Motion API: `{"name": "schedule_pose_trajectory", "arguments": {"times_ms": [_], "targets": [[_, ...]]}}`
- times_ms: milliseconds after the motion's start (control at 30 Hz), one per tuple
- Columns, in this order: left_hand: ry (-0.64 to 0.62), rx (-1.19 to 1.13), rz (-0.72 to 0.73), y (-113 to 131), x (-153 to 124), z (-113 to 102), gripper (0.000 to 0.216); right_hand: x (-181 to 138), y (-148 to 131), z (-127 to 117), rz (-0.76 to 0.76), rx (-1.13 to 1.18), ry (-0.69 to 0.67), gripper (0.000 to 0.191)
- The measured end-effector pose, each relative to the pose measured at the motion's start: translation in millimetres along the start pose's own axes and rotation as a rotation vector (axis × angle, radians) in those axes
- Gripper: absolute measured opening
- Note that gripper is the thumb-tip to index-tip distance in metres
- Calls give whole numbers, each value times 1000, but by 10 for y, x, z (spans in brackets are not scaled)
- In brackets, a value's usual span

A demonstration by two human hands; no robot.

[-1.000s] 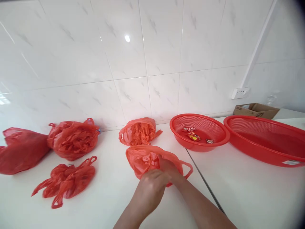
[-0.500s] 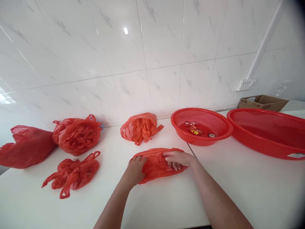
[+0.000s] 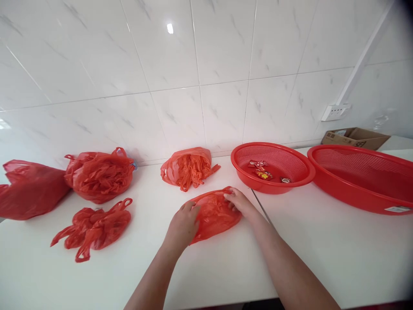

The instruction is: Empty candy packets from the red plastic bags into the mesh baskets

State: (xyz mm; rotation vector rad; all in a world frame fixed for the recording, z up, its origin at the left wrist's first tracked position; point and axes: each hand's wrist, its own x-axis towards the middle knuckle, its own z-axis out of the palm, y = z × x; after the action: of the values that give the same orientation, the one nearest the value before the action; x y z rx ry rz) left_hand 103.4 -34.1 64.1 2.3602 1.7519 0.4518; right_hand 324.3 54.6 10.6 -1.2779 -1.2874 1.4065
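A red plastic bag (image 3: 214, 213) lies on the white table (image 3: 206, 275) in front of me. My left hand (image 3: 182, 224) grips its left edge, fingers curled over the plastic. My right hand (image 3: 240, 202) holds its upper right edge with bent fingers. The bag's mouth looks spread a little between the two hands.
A stuffed red bag (image 3: 189, 168) lies behind by the tiled wall. Three more red bags (image 3: 98, 174) sit to the left. A small red basket (image 3: 272, 165) holding a few wrapped items and a large red basket (image 3: 364, 176) stand at the right, with a cardboard box (image 3: 355, 137) behind.
The hands went from overlapping on the bag to parted at its two ends, flattening it on the table. Now they have pulled it slightly farther away and bunched it rounder.
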Motion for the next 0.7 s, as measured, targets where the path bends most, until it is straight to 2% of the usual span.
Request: {"name": "schedule_pose_trajectory", "arguments": {"times_ms": [67, 133, 233, 333, 433, 500, 567, 633, 700], "targets": [[107, -83, 67, 162, 31, 36, 40, -44, 3, 86, -101, -231, 67, 46], [100, -165, 117, 272, 72, 128, 35, -85, 9, 164, -193, -533, 102, 60], [-37, -133, 73, 253, 133, 318, 35, -103, 22, 191, -174, -851, 122, 77], [-213, -82, -2, 59, 181, 452, 66, -78, 13, 74, -97, -990, 131, 83], [-310, -102, -27, -137, 213, 474, 76, -65, -35, -59, -36, -1011, 122, 72], [-336, -101, -21, -207, 230, 451, 76, -89, -86, -71, -49, -1004, 148, 51], [-333, -99, 11, -231, 244, 425, 76, -144, -146, -5, -135, -1008, 246, 31], [-320, -103, 44, -234, 261, 415, 75, -221, -201, 114, -252, -1004, 381, 30], [-327, -120, 68, -242, 285, 424, 77, -289, -229, 245, -367, -966, 389, 31]]}}
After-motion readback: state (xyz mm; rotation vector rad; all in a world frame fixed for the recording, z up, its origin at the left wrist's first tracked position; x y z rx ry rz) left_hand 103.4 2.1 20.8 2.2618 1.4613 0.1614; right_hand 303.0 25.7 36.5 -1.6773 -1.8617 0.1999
